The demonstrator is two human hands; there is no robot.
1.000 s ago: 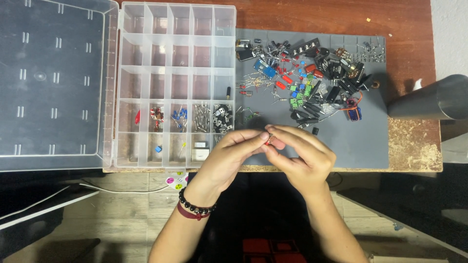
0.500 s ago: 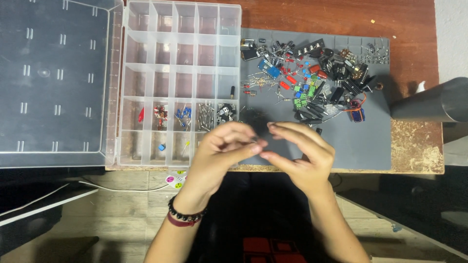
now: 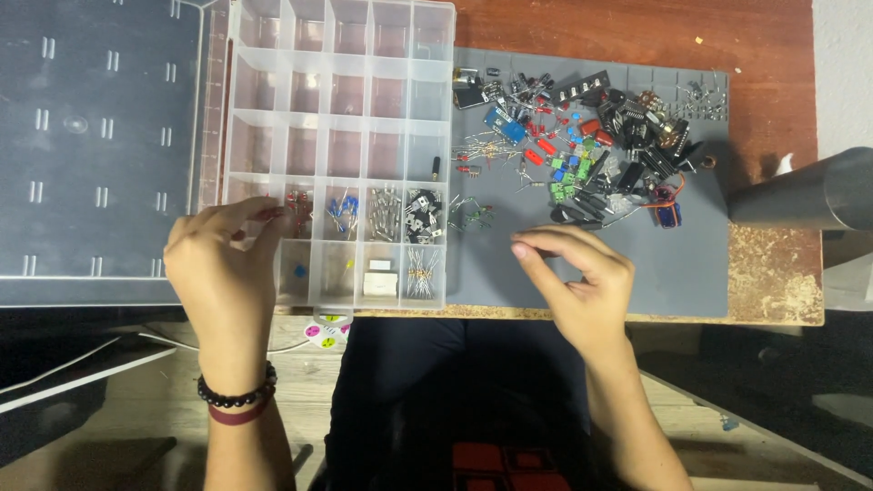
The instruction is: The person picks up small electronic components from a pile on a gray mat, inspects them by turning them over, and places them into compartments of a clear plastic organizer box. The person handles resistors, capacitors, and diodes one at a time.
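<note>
My left hand [image 3: 223,264] hovers over the lower-left compartments of a clear plastic organizer box [image 3: 341,118]. Its fingertips are pinched together at a small red component [image 3: 270,214], right over the compartment edge. My right hand [image 3: 582,282] rests above the bare front part of a grey work mat [image 3: 673,264]; its fingers are loosely apart and hold nothing. A pile of mixed electronic components [image 3: 591,136], black, red, blue and green, lies on the far half of the mat.
The box's clear lid [image 3: 100,136] lies open flat to the left. Several lower compartments hold small parts, among them striped resistors [image 3: 420,271] and a white block [image 3: 379,280]. A grey cylinder [image 3: 800,191] lies at the right on the wooden table [image 3: 637,27].
The two hands were together at the mat's front edge, working a small red part. My left hand has swung left to the box's lower-left compartments; my right hand stayed over the mat.
</note>
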